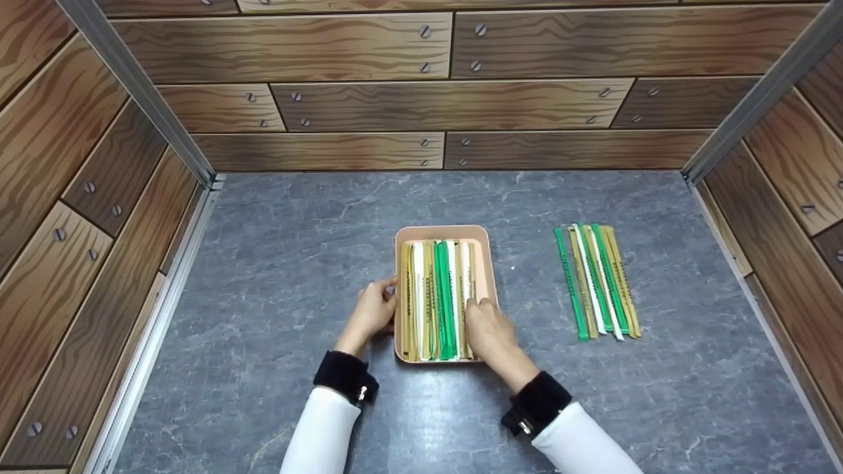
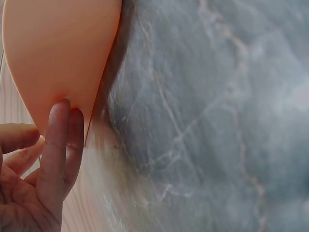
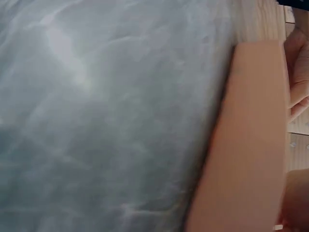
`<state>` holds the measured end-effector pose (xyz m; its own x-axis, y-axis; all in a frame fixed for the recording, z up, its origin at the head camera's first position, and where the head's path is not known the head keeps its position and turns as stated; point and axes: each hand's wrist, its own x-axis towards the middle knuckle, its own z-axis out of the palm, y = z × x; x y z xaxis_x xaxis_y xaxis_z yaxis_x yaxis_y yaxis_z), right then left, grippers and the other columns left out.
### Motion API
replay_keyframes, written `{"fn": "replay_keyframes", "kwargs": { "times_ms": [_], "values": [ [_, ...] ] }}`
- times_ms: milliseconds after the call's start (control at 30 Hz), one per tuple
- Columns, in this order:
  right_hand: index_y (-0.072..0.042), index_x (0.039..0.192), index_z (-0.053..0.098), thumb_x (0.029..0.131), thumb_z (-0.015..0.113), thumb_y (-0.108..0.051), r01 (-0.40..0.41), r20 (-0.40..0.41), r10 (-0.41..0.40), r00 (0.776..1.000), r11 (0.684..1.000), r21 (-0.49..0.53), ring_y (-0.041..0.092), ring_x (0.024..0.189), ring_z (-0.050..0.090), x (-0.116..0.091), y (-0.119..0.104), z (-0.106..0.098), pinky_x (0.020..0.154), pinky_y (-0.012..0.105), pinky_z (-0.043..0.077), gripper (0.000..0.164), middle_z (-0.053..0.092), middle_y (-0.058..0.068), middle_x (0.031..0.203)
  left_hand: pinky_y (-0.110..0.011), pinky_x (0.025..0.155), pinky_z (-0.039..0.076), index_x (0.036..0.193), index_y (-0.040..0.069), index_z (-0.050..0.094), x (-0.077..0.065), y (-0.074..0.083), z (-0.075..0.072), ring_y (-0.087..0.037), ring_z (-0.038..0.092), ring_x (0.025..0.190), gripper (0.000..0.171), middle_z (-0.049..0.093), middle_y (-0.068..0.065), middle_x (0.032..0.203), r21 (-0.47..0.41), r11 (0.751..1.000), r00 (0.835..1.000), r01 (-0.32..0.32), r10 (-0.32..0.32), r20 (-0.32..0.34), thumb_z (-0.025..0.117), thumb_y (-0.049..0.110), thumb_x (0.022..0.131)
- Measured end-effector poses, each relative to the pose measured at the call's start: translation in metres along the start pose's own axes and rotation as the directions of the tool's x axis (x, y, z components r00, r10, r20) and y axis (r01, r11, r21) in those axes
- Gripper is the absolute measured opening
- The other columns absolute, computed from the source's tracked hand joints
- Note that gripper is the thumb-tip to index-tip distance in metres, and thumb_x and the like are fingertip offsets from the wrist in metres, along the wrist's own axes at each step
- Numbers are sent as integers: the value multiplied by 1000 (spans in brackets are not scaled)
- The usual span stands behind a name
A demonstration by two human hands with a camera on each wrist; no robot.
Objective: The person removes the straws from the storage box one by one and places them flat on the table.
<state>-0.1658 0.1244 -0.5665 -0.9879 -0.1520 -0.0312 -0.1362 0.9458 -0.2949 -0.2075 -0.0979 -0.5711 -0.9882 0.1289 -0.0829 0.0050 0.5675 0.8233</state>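
Nearest me I see two white sleeves running into black wristbands. Past them, my right hand reaches over the near right part of the tray, its fingers bent down beside the sticks; I can't tell whether that grip is clamped on one. My left hand is at the tray's left side, grip apart, with fairly straight fingertips touching the outer wall. The pinkish-orange tray sits on the grey marbled worktop, and the wrapped sticks, tan, white and green, lie lengthwise inside it, side by side. Well apart to the right, I have a second group of similar sticks lying slightly slanted. Farthest off stands the wood-patterned back wall.
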Motion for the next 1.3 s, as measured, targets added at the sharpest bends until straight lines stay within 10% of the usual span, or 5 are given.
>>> {"fn": "replay_keyframes", "kwargs": {
  "times_ms": [600,967,1300],
  "values": [
    [4,103,59,75,67,2,3,-24,-2,1000,1000,19,37,66,62,2,4,4,54,47,54,30,61,19,76,-29,48,53,136,-1,56,-1,0,1,-14,58,58,44,63,-12,77,-36,999,1000,21,-21,7,55,-1,92],
    [6,135,50,82,65,2,-91,77,73,994,963,253,33,70,65,-1,6,-10,53,39,55,55,66,25,97,-28,49,53,136,-4,55,0,-1,1,-15,59,61,43,64,-12,79,-17,1000,1000,19,-19,14,56,-1,93],
    [0,132,57,88,61,1,-56,-39,74,996,934,353,17,53,57,-7,17,-29,43,29,48,44,63,4,71,-28,49,53,136,-3,55,0,0,1,-14,58,59,43,63,-11,78,-34,999,1000,24,-23,7,55,0,93]
  ]
}}
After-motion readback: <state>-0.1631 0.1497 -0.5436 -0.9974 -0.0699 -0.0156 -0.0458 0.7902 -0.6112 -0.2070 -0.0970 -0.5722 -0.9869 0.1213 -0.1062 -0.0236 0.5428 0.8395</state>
